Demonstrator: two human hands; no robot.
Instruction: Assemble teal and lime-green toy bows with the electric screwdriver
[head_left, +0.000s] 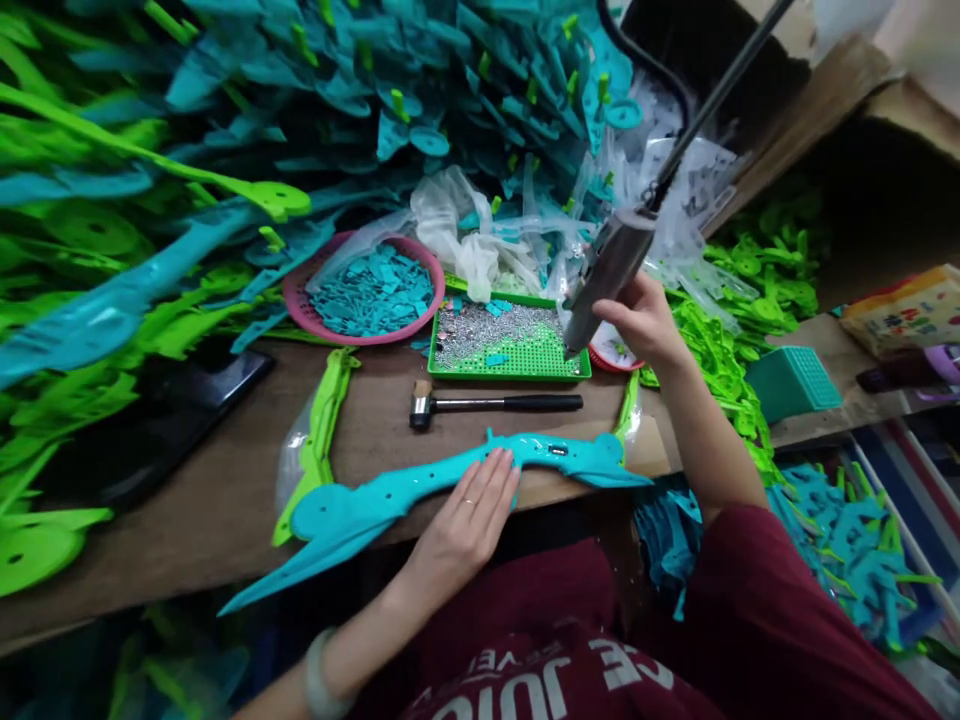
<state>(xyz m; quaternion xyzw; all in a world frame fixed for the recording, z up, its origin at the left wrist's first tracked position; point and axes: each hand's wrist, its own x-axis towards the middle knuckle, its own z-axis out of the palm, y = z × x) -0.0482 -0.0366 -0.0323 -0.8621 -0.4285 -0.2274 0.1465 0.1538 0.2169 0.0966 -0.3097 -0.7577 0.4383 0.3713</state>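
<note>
Left hand (466, 510) being pressed flat, fingers spread wide, on teal curved plastic part (420, 490) lying along near edge of wooden table (210, 500). Right hand (643, 322) being wrapped around grey powered driver (609, 275), fingers closed on barrel; tip being lowered into green tray (517, 365) of small screws, just left of fingertips. Hammer (491, 403) being left lying between tray and teal part, beyond left fingertips. Pink basket (300, 300) of teal scraps being kept farther off, left of tray. Green plastic frame (319, 440) lying left of left fingers.
</note>
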